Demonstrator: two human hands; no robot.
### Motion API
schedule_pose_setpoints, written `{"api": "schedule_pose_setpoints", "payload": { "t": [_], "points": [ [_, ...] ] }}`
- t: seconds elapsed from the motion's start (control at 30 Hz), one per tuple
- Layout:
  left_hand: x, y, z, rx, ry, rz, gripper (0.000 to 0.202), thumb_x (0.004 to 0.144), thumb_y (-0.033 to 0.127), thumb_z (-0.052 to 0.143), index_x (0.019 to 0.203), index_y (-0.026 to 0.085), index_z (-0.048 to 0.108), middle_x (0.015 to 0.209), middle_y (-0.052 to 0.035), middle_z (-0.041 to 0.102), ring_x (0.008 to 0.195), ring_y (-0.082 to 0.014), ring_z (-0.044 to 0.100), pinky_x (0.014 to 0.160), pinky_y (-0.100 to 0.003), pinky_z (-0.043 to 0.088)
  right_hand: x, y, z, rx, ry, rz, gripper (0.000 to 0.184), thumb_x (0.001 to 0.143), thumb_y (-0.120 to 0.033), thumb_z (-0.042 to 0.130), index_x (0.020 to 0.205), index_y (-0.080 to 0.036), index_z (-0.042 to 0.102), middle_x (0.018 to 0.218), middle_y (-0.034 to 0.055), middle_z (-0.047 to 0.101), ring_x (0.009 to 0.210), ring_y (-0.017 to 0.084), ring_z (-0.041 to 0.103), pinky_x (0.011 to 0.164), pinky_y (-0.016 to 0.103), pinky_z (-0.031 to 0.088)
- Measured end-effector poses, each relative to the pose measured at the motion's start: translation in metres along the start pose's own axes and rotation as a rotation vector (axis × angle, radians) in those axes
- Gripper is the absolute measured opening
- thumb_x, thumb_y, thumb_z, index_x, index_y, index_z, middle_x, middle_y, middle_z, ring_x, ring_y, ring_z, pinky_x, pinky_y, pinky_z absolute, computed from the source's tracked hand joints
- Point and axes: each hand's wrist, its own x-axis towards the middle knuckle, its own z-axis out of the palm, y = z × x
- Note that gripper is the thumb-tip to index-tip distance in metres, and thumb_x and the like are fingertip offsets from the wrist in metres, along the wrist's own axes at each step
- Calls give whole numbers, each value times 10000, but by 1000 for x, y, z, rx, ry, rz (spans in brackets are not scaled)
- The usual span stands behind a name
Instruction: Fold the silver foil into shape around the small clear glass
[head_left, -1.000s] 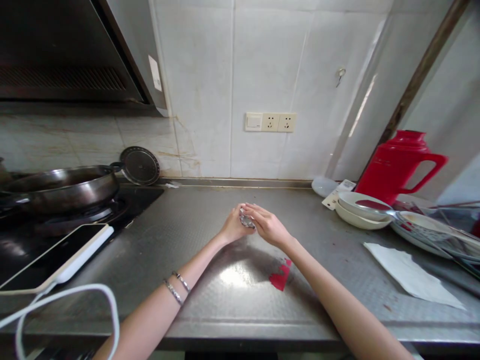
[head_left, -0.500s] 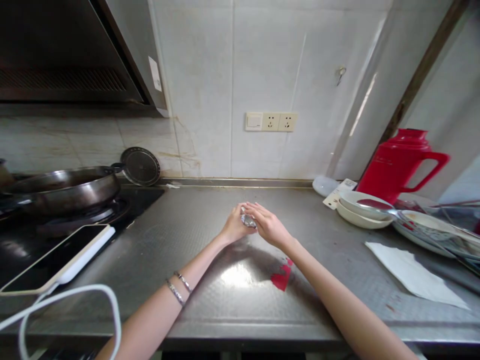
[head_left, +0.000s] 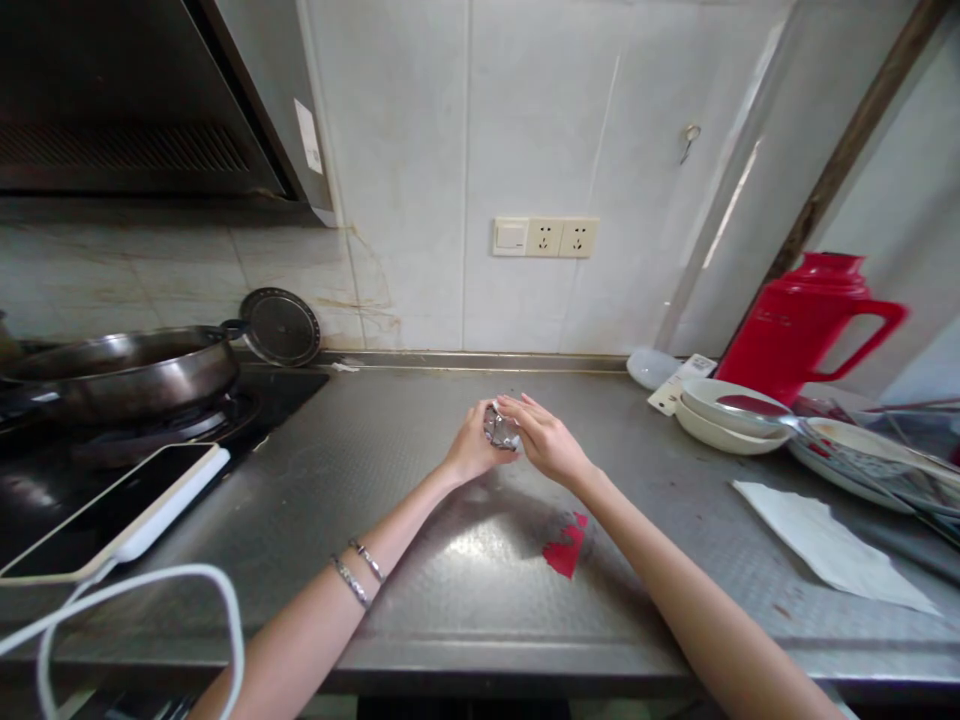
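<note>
Between my two hands, above the middle of the metal counter, is a shiny, crumpled silver foil lump (head_left: pixel 501 430). My left hand (head_left: pixel 474 446) curls around its left side and underside, its fingers partly hidden behind it. Over the upper right side lies my right hand (head_left: pixel 551 440), fingers together and pressed against the foil. Nearer to me, left of my right forearm, a torn red scrap (head_left: pixel 564 548) lies flat on the counter.
On the left stand a steel pan (head_left: pixel 124 375) on the stove and a phone (head_left: pixel 112 515) with a white cable (head_left: pixel 217 575). To the right are a red thermos jug (head_left: pixel 799 325), stacked white bowls (head_left: pixel 731 430) and a paper napkin (head_left: pixel 829 545). A round dark lid (head_left: pixel 281 328) leans on the wall.
My right hand has shifted slightly right, and more of the silver foil lump shows between my hands. The camera view has moved a little.
</note>
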Motion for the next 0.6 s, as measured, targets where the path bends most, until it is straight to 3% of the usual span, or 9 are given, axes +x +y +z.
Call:
{"api": "schedule_pose_setpoints", "payload": {
  "t": [0.17,0.43,0.6],
  "points": [
    [0,1,1,122,3,27,824,453,196,854,1188,207,482,1071,-66,568,922,-189,556,812,-329,448,-1,3,-4,6,12,13,375,916,-136,372,1243,-214,538,1230,95,632,1170,214,578,1062,503,423],
    [3,10,3,-122,35,-41,754,494,269,853,1138,166,475,974,-50,637,855,-171,605,758,-295,488,-2,-2,7,131,187,118,357,952,-178,333,1237,-214,545,1286,84,595,1223,199,533,1081,480,400],
    [3,19,0,-247,7,-156,714,513,303,838,1109,175,468,914,-31,635,691,-135,604,524,-214,480,-3,-5,7,179,178,70,352,951,-192,354,1237,-236,555,1277,69,603,1235,210,522,1091,504,380]
  ]
}}
